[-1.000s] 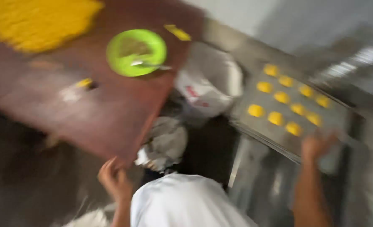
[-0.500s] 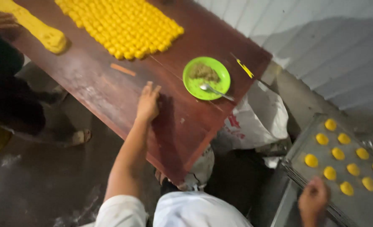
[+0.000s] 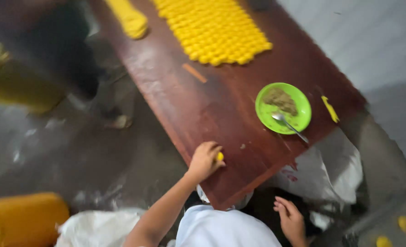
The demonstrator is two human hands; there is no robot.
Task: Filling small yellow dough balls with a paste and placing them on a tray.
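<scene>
Left hand (image 3: 204, 160) is gripping a yellow dough ball (image 3: 220, 156) on the tabletop (image 3: 221, 110), lower centre; right hand (image 3: 290, 220) is hanging open, lower right.

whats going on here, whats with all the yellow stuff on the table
A person at a dark wooden table has the left hand closed around a small yellow dough ball near the table's edge. The right hand hangs open below the table, holding nothing. Farther up the table lies a tight cluster of yellow balls and a thick yellow dough roll. A green plate holds brownish filling and a spoon.
</scene>
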